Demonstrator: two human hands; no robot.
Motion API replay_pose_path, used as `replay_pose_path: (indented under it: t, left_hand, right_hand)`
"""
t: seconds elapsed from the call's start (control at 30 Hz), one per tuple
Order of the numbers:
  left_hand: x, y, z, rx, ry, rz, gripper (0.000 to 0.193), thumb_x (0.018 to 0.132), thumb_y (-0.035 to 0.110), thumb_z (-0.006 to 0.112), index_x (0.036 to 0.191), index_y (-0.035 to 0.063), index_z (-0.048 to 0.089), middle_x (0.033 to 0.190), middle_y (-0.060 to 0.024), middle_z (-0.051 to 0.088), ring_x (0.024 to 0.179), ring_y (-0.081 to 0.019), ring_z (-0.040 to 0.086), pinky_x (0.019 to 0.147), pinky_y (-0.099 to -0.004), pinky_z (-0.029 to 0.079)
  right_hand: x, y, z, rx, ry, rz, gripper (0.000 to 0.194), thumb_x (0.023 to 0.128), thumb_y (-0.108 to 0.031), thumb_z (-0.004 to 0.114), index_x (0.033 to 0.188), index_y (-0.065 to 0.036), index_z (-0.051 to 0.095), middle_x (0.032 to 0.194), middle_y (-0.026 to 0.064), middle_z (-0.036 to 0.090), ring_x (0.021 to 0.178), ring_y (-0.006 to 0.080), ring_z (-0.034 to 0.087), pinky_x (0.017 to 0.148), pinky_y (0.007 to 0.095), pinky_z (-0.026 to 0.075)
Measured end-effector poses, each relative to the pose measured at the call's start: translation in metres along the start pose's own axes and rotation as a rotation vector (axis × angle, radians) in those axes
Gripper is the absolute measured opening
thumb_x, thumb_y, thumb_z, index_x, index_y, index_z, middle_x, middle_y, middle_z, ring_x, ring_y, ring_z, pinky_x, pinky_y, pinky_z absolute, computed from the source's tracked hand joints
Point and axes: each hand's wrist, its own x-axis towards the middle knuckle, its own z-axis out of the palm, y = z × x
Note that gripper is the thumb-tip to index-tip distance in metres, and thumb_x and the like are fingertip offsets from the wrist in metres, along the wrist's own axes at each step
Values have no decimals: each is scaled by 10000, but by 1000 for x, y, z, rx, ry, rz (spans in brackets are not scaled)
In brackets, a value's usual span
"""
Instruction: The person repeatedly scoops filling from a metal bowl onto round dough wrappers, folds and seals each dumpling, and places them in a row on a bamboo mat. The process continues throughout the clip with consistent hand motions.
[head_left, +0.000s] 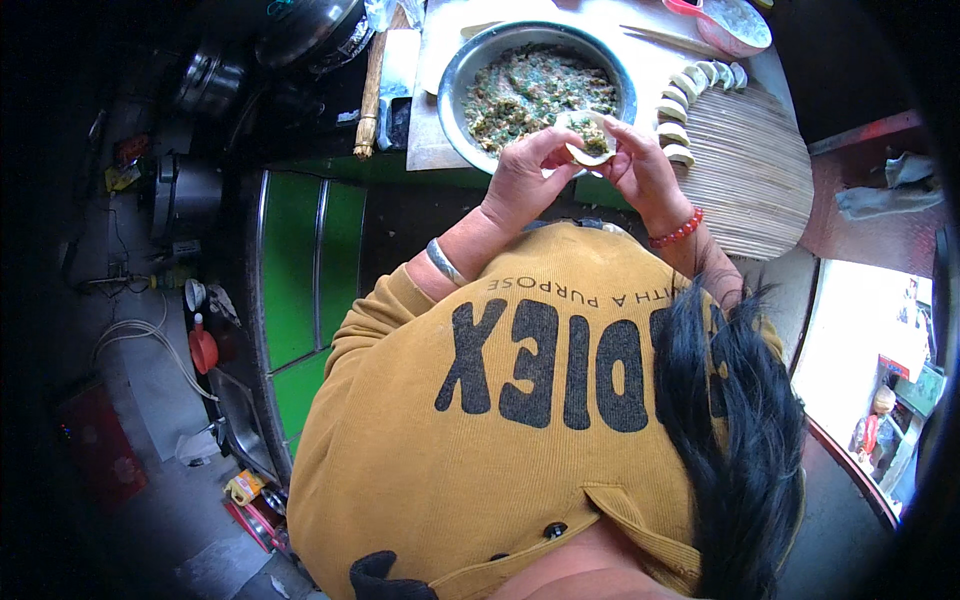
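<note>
A round dough wrapper (592, 158) with a lump of minced filling (595, 139) in it is held between both my hands, its edges curled up. My left hand (525, 172) grips its left edge with thumb and fingers. On the right edge are the thumb and fingers of my right hand (639, 163). Both hands are over the near rim of a metal bowl (451, 112), which holds a chopped green and pinkish filling (536, 82). To the right, several folded dumplings (673, 111) stand in a curved row along the edge of a round slatted mat (742, 169).
Left of the bowl lie a cleaver (399, 64) and a straw-like brush (367, 112). A pale stick (675, 41) and a pink-handled scoop of white powder (735, 26) lie behind the mat. Green cabinet doors (289, 262) are at left. A cloth (889, 196) is at far right.
</note>
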Motion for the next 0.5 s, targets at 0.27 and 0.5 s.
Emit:
replay_pose_path:
  t: [0.27, 0.5]
  left_hand:
    - [3, 1, 3, 302, 33, 347, 95, 679, 69, 695, 759, 98, 653, 669, -46, 555, 623, -203, 562, 582, -298, 463]
    - [9, 6, 14, 346, 36, 404, 100, 670, 103, 716, 754, 106, 661, 689, -40, 541, 663, -191, 557, 586, -295, 460]
  right_hand:
    - [-12, -1, -16, -235, -46, 61, 294, 866, -149, 555, 1136, -34, 536, 977, 59, 614, 822, 116, 613, 657, 258, 546]
    - [-25, -5, -17, -403, -50, 25, 278, 867, -165, 563, 1128, -70, 557, 954, 17, 621, 790, 67, 599, 632, 204, 522]
